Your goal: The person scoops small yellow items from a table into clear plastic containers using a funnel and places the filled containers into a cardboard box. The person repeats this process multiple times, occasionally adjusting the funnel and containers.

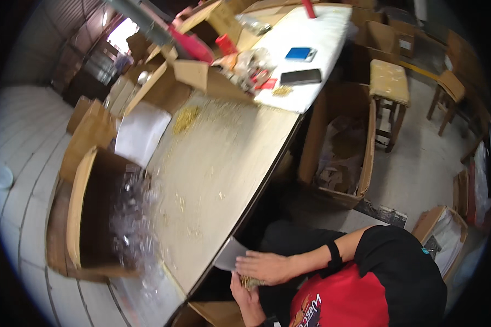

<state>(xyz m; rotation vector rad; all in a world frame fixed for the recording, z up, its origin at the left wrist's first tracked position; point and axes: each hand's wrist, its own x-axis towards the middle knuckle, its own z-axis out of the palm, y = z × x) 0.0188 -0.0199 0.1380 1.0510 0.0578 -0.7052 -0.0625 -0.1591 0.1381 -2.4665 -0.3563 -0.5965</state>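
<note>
Head view: right hand (267, 267) lies flat, fingers spread, over left hand (246, 289) cupping small gold pieces (251, 282).

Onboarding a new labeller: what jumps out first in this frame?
The long pale worktable running up the middle, strewn with small golden bits, with a heap of them near its far end. At the bottom, the right hand lies over the left hand, which cups a clump of golden pieces just below the table's edge. At left, an open cardboard box spills clear plastic bags.
</note>
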